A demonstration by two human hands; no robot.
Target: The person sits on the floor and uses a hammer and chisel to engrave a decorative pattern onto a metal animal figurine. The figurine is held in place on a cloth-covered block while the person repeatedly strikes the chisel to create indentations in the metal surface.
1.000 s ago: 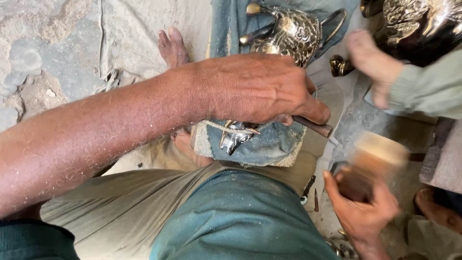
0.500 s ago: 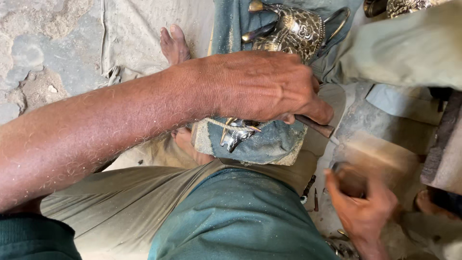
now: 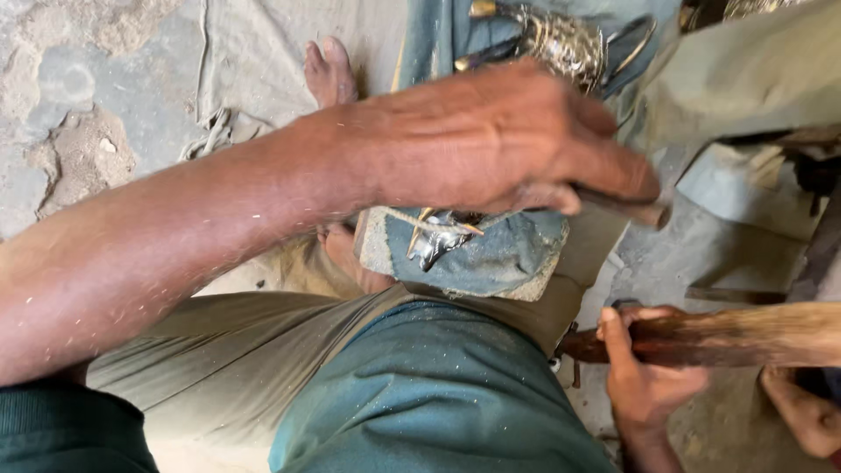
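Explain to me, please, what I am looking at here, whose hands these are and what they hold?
The one view comes from a camera worn on a seated person's head, looking down over their lap. The left hand reaches across and grips a thin tool above a small metal piece resting on a blue cloth pad. The right hand holds a wooden handle, blurred at its far end. An ornate metal vessel lies beyond, and bare feet rest on the ground cloth.

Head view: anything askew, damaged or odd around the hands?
Nothing clearly damaged or spilled. The left hand covers a small metal piece on a worn, frayed denim pad. The right hand grips a wooden handle, blurred. Pale dust flecks the forearm.
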